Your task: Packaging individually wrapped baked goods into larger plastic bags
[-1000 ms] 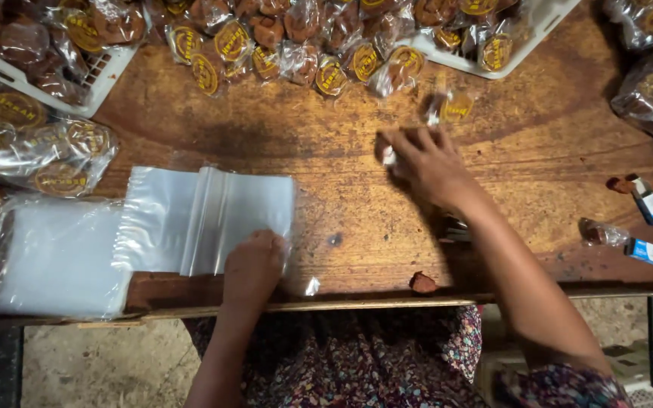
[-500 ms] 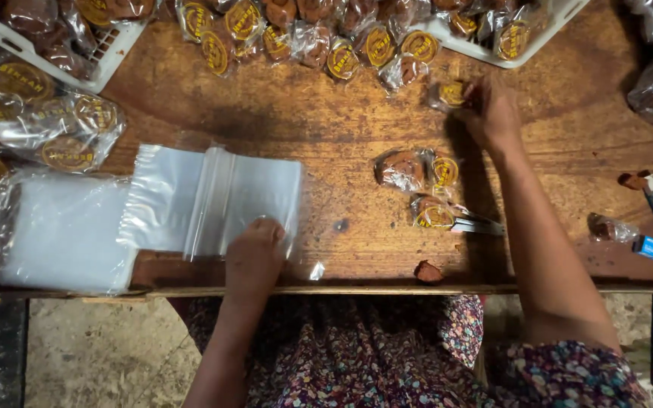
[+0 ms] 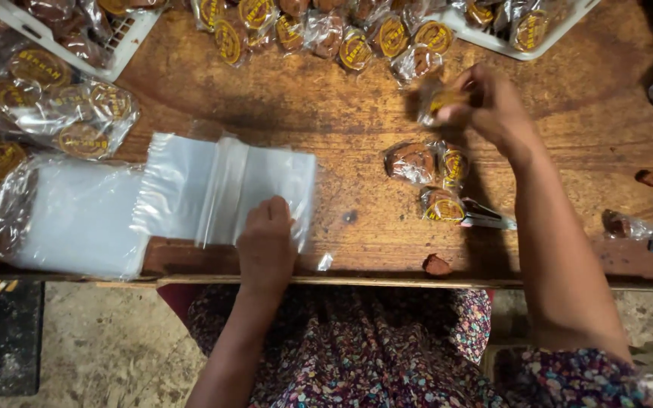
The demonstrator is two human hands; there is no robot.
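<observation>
On wooden table (image 3: 326, 113): left hand (image 3: 266, 243) pressing flat plastic bags (image 3: 224, 193), long axis sideways.

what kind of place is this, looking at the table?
Likely a small home snack-packing bench: wrapped snacks heaped in white crates, clear plastic bags on a worn wooden table.

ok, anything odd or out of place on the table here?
One thing: a small brown crumbly chunk lies loose and unwrapped at the near edge of the worn wooden table, apart from the wrapped brown sweets. It looks like a broken-off or dropped piece.
</observation>
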